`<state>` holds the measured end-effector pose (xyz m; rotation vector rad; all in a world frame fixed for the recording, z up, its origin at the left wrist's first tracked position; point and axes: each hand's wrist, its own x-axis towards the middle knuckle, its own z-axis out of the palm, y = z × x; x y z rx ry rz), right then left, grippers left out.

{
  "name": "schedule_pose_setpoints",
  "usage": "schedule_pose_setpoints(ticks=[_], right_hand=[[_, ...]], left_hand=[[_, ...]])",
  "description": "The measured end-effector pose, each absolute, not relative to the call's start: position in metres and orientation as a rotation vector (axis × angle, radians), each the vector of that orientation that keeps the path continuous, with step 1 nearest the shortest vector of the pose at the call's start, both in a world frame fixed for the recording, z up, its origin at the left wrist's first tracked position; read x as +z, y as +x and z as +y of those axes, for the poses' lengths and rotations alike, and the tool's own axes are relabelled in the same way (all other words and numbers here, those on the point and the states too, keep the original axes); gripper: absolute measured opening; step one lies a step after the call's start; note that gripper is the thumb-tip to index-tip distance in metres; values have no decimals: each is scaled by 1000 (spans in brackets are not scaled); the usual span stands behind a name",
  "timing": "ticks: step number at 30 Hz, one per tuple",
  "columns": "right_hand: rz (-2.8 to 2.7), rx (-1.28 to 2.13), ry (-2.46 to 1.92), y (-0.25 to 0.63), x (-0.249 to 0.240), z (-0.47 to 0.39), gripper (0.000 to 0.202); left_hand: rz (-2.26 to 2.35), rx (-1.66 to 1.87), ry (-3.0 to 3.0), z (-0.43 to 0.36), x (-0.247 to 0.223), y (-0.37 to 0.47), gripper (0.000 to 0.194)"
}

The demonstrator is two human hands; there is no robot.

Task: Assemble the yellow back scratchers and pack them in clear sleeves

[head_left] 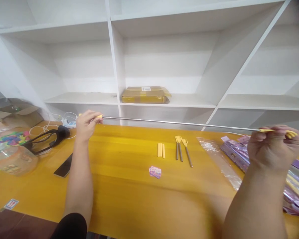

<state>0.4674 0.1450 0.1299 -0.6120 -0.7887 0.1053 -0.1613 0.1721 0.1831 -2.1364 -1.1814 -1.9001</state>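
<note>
A long thin metal rod (pixel 179 122) stretches across the view above the table, between my two hands. My left hand (pixel 87 124) is closed round its yellow handle end. Around the yellow claw-shaped end, my right hand (pixel 276 142) is closed, with the claw's tips showing past the fingers. Below the rod, several yellow sticks (pixel 161 150) lie side by side on the yellow wooden table (pixel 124 192). To their right are 3 short metal rods with yellow claw heads (pixel 187 152). Small purple cards (pixel 155 172) lie nearer to me.
Clear plastic sleeves (pixel 220 162) and purple packages (pixel 235 151) lie at the right. On the left are a black phone (pixel 63 166), a black stand (pixel 56 136), a plastic jug (pixel 16 159) and an open carton (pixel 20 114). A taped box (pixel 146 95) sits on the white shelf.
</note>
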Motion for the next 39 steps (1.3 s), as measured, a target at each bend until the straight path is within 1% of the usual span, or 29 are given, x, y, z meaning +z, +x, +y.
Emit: schedule_pose_setpoints(ticks=[2,3,5,7,10,12,14,17,20,22,24,28,32,37,39], right_hand=[[-773,167,-571,464,129,149,74],[-763,213,-550,461,129,151,72],[-721,343,-507,455,130,155,65],[-640,486,-459,449,131,159,53],[-543,612,-419,445,131,165,35],[-524,640,-415,445,131,168,29],[-499,670,-398,446,132,170,27],[-414,701,-340,445,136,173,37],[-265,827,-170,439,144,172,46],[-178,890,-77,434,150,168,47],[-137,878,-70,428,155,163,48],[-218,873,-75,419,163,150,44],[-240,906,-47,409,170,141,47],[-124,887,35,415,178,140,32],[-126,880,43,418,177,143,30]], left_hand=[[-1215,-1968,-2146,177,181,-158,14],[-1202,-2068,-2131,181,180,-156,16],[-1106,-2410,-2013,191,178,-152,23],[-952,-2840,-1772,202,178,-151,28],[-828,-3345,-1537,215,179,-157,20],[-746,-3559,-1534,218,180,-163,13],[-614,-3679,-1580,217,181,-168,17],[-466,-3742,-1610,214,182,-170,25],[-498,-3697,-1645,212,183,-167,21],[-571,-3627,-1657,212,183,-164,17],[-636,-3562,-1625,212,183,-159,17],[-750,-3470,-1462,213,181,-149,18],[-710,-3402,-1463,213,177,-140,20],[-717,-3359,-1509,215,178,-146,26],[-694,-3380,-1535,216,178,-142,26]])
